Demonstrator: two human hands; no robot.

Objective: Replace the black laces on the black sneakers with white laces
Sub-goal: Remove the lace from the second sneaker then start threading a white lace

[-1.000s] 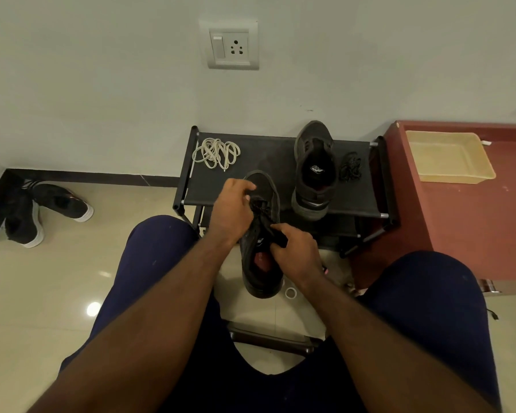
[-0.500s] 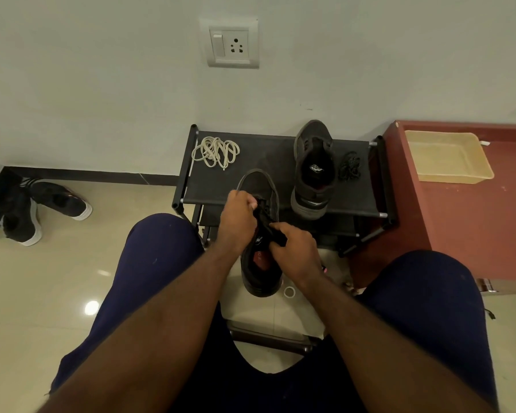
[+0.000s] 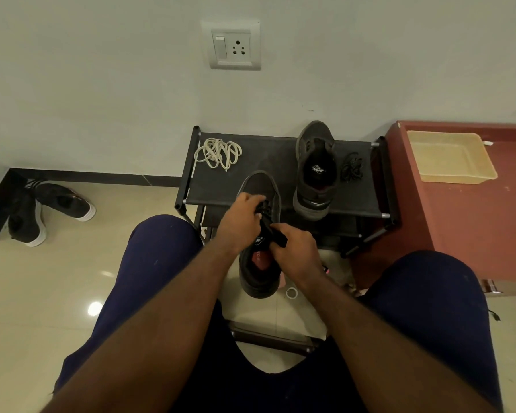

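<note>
No word, brand name or number can be read anywhere. The far sneaker (image 3: 316, 144), at 1 o'clock on the rack (image 3: 265, 165), carries a small white logo (image 3: 318, 169) on its insole, too blurred to make out. The near sneaker (image 3: 258, 283), at the centre, shows a white mark (image 3: 259, 240) on its tongue, half hidden (a shape only, no letters), and its red insole (image 3: 258, 259) bears faint print that is illegible. At 9 o'clock, one floor shoe (image 3: 63, 201) has white stripes (image 3: 30, 183) at one end. The wall socket (image 3: 231, 45) at 12 o'clock has a switch and pin holes, with no marking legible.
</note>
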